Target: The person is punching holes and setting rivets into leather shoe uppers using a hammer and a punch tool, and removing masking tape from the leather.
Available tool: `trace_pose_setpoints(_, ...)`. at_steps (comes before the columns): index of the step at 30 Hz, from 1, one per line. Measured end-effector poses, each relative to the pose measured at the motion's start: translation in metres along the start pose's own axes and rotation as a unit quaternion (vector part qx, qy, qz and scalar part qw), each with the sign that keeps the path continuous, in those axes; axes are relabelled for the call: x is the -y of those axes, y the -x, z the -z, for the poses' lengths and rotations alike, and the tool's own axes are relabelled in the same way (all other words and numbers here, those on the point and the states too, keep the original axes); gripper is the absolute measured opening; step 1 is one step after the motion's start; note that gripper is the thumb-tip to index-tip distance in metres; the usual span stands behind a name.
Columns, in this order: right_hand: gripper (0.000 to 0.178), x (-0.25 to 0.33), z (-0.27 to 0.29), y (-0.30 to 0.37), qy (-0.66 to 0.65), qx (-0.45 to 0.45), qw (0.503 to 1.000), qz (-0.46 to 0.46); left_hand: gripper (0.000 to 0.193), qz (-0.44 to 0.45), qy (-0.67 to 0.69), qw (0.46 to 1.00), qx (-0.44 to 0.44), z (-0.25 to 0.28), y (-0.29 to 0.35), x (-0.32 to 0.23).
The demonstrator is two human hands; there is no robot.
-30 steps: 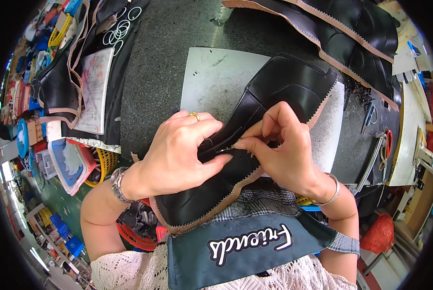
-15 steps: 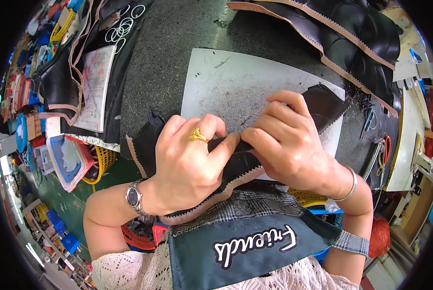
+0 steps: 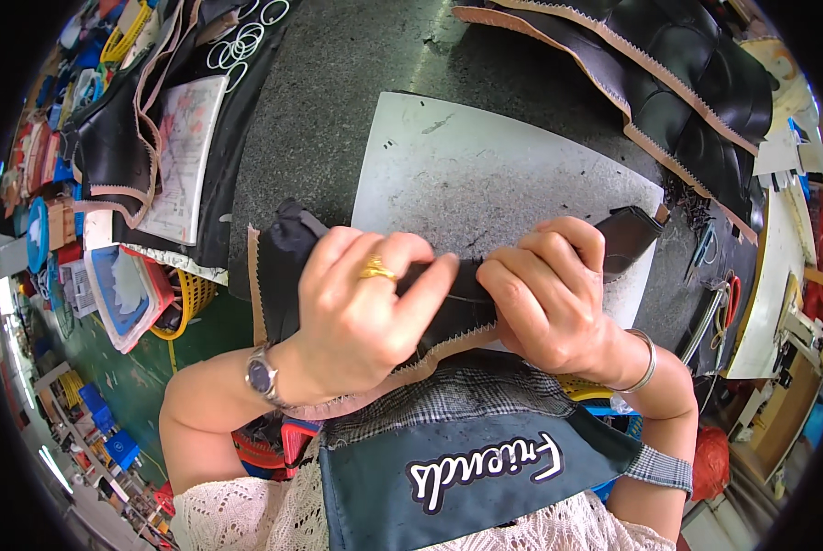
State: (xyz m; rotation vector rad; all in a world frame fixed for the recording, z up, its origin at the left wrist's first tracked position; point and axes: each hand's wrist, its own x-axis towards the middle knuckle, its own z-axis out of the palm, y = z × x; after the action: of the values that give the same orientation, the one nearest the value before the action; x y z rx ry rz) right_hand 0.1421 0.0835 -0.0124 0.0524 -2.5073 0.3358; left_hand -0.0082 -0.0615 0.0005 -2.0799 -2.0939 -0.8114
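Note:
A black leather boot upper (image 3: 450,320) with a zigzag-cut tan edge lies across in front of me, its near edge against my apron. My left hand (image 3: 361,303) grips its folded top edge, thumb and fingers pinched on the leather. My right hand (image 3: 551,296) is closed on the same edge a little further right, fingers curled over it. A short dark stretch of leather shows between the two thumbs. The right end of the upper sticks out beyond my right hand, over a white board (image 3: 457,170); the left end stands up beside my left hand.
More black uppers (image 3: 677,129) lie at the far right, another upper (image 3: 117,151) at the left by white rings (image 3: 246,44). Blue snips (image 3: 702,246) and red-handled scissors (image 3: 733,298) lie on the right. A yellow basket (image 3: 194,298) hangs below the dark table's (image 3: 310,119) left edge.
My right hand has drawn away from the left, opening a gap between the fingertips, and its fingers have curled tighter. The upper's right end has tilted and dropped a little.

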Motion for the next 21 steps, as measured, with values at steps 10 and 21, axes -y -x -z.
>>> trace_pose_setpoints(10, 0.031, -0.001, -0.001, -0.009, 0.032, 0.018, 0.999, -0.002, 0.033, 0.021, 0.025, 0.999, -0.019, -0.009, 0.008, 0.006)
trace_pose_setpoints(21, 0.033, 0.007, -0.007, 0.002, 0.032, -0.008, 0.999, 0.005, 0.021, 0.041, 0.074, 0.996, 0.013, 0.004, 0.01, 0.003)
